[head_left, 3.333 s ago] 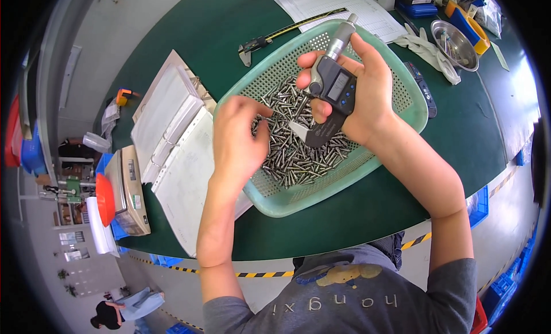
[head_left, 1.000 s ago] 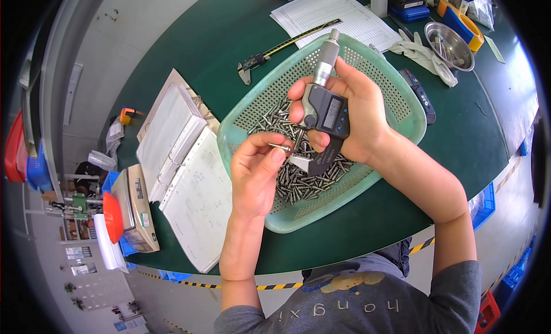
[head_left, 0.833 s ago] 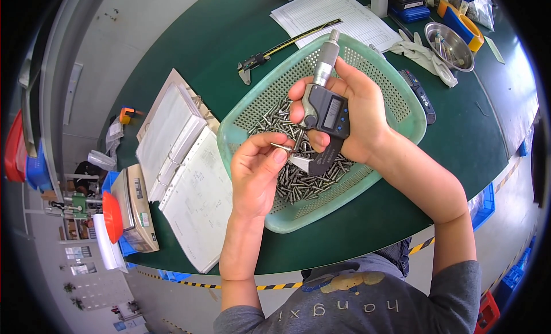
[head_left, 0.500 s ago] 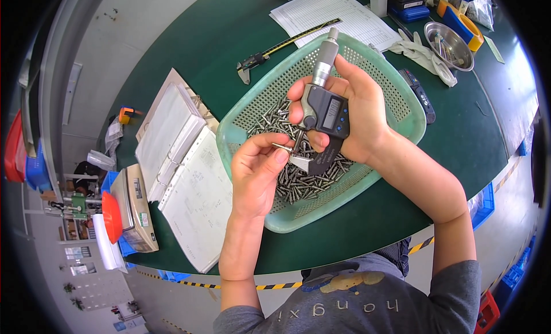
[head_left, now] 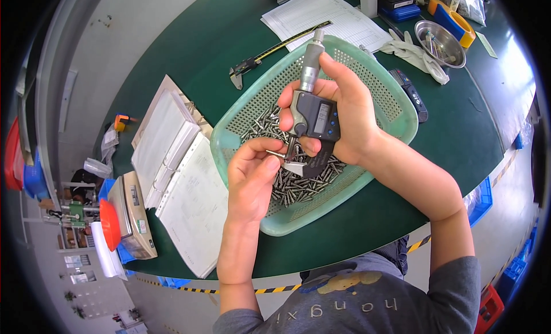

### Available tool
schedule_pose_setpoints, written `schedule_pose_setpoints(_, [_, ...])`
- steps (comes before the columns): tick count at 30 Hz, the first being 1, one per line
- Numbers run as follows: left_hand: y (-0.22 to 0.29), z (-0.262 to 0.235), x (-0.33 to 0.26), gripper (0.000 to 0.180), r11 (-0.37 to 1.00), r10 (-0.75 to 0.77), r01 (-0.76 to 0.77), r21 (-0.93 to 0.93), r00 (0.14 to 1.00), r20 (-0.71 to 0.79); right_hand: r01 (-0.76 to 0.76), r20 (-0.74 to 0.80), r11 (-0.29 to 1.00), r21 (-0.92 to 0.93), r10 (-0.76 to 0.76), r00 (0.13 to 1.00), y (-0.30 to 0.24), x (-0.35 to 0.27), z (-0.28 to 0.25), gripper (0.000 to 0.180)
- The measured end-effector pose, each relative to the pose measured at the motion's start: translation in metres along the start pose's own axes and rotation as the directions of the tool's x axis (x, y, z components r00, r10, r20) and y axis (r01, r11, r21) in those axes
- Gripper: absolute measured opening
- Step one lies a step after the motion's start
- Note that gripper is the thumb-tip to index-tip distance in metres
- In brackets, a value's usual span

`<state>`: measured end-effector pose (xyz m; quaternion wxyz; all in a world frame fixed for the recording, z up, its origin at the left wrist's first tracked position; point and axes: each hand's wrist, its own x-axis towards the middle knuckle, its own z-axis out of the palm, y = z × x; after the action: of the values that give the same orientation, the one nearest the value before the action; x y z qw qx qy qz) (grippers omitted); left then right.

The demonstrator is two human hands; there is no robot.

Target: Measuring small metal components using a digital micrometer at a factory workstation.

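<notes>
My right hand [head_left: 357, 113] is wrapped round a digital micrometer [head_left: 317, 117], its thimble pointing away from me and its frame toward me. My left hand [head_left: 252, 176] pinches a small metal pin [head_left: 276, 154] between thumb and forefinger. The pin's far end lies at the micrometer's jaw gap; whether the jaws touch it I cannot tell. Under both hands is a pale green perforated basket [head_left: 385, 84]. Inside it lies a heap of small metal pins [head_left: 304, 190], partly hidden by my hands and the micrometer.
Left of the basket lies an open ring binder [head_left: 192, 205], with a weighing scale [head_left: 135, 213] beyond it. A caliper [head_left: 252, 64] and paper sheets [head_left: 344, 18] lie behind. At the back right are white gloves [head_left: 419, 58], a steel bowl [head_left: 453, 52] and a second digital gauge [head_left: 410, 95].
The whole scene has shifted slightly left in view. My hands keep the same grip on the micrometer and the pin, which stays at the jaws.
</notes>
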<state>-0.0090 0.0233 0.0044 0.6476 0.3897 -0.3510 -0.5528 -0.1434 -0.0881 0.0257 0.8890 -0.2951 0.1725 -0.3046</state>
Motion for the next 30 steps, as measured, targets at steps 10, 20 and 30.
schedule_pose_setpoints(10, [0.018, -0.010, 0.007, 0.015, 0.975, 0.008, 0.004, 0.222, 0.998, -0.057, 0.021, 0.016, 1.000, -0.023, -0.021, 1.000, -0.002, 0.000, -0.001, 0.060])
schedule_pose_setpoints(20, [0.001, -0.001, 0.020, 0.012, -0.050, 0.115, -0.312, 0.949, 0.942, 0.316, 0.005, -0.122, 0.996, 0.094, 0.007, 0.992, -0.004, -0.001, 0.001, 0.058])
schedule_pose_setpoints(30, [-0.002, -0.004, 0.030, 0.010, 0.173, 0.036, -0.312, 0.934, 0.950, 0.311, -0.008, -0.117, 0.991, 0.136, 0.025, 0.993, -0.005, 0.000, -0.001, 0.058])
